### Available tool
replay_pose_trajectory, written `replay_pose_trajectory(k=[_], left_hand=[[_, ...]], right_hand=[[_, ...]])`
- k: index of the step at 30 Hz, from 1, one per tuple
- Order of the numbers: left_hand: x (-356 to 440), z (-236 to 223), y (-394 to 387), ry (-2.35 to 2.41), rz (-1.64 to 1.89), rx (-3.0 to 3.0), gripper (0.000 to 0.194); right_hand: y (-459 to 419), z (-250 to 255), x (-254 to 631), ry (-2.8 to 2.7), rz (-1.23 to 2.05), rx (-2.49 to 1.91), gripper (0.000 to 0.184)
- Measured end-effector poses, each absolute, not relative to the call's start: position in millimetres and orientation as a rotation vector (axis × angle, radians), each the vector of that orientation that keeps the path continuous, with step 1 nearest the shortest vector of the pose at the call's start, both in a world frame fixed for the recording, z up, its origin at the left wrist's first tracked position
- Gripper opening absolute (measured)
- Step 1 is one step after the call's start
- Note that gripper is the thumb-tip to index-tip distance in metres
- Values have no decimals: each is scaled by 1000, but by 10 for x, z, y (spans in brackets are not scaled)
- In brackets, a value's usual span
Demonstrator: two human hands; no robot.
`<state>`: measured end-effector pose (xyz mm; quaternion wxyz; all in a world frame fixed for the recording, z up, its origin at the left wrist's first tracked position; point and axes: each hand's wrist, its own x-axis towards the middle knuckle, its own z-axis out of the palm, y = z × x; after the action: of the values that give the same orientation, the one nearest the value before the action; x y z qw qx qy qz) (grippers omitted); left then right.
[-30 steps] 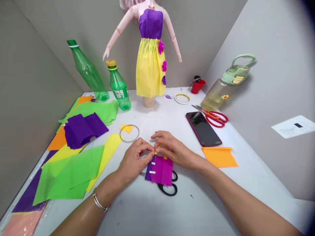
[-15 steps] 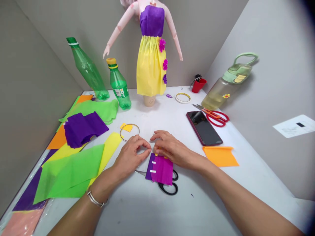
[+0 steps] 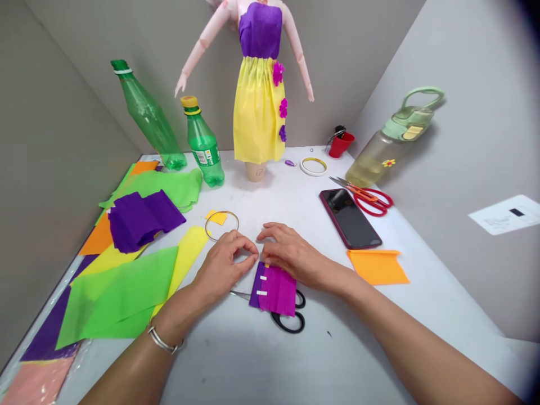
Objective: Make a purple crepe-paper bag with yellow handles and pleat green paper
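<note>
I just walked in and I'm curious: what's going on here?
A person's right hand rests its fingertips at the top edge of a magenta and purple piece with white strips on it. The left hand is just beside it, thumb and forefinger pinched together; whether they hold anything I can't tell. Black-handled scissors lie partly under the piece. Behind stands a doll in a purple and yellow outfit.

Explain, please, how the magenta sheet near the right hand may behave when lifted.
The magenta sheet would probably flop, as it looks thin and wrinkled. It may lift free of the black-handled scissors, since it seems only to lie over them.
</note>
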<state>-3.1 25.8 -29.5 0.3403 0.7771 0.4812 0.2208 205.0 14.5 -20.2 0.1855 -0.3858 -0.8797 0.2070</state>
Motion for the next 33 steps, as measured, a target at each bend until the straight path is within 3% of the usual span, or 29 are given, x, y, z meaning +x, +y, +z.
replay_pose_trajectory(k=[33], left_hand=[[-31, -269, 279, 1278, 594, 1997, 6]], right_hand=[[150, -290, 2000, -2575, 401, -1113, 9]])
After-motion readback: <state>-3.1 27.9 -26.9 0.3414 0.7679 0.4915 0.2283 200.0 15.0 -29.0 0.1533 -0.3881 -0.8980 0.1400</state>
